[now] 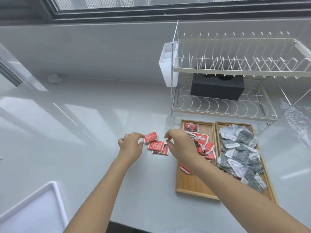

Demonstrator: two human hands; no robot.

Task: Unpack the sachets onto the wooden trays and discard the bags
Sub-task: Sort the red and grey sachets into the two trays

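1. Here, the left hand point(130, 145) is pinching the edge of a red sachet point(151, 136) between thumb and fingertips, just off the table point(84, 132).
2. The right hand point(180, 143) is hovering with curled fingers over two more red sachets point(158, 147) lying between the hands; whether it is touching them, I cannot tell.
3. The packets are looking light, thin and slick, so pinching a corner or edge is probably working best.
4. The wooden tray point(190, 184) is sitting just right of the right hand.
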